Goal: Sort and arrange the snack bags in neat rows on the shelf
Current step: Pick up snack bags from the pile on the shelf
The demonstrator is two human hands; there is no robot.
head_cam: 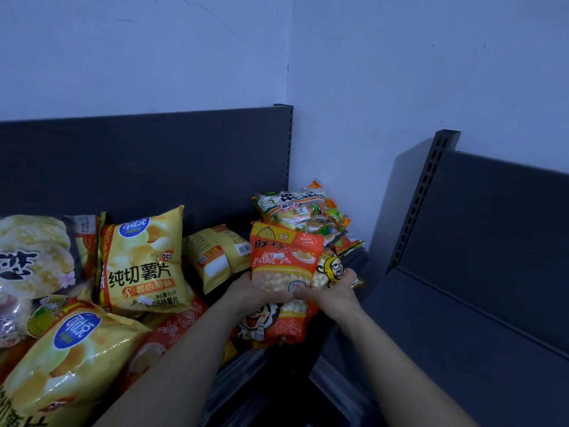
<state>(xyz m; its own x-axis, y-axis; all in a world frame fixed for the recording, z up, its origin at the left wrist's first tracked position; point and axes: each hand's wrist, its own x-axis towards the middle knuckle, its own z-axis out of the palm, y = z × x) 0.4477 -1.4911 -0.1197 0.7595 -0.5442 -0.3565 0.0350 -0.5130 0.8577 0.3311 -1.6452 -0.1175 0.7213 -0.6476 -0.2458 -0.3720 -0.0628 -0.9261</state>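
A dark grey metal shelf [358,257] stands in the corner of a room with pale blue-white walls [400,72] — a thin crack runs across the plaster on the left side. Its tall back panel [147,167] ends at a slotted post right in the corner. To the right a second shelf unit [462,318] of the same grey meets it at an angle, with its own perforated upright [421,198].

Snack bags crowd the first shelf. A white cracker bag [30,254] lies at far left. Beside it a yellow chip bag [141,260] leans upright, another [70,355] lies in front, and a small yellow bag [218,257] lies back side up. A loose pile [301,211] fills the corner.

Both hands hold an orange snack bag [283,257] upright at the shelf's right end, before that pile. The left hand [255,291] has its fingers curled round the bag's left edge. The right hand [332,291] grips the right edge, thumb across the front — a bee-printed bag [331,269] is pressed in behind.
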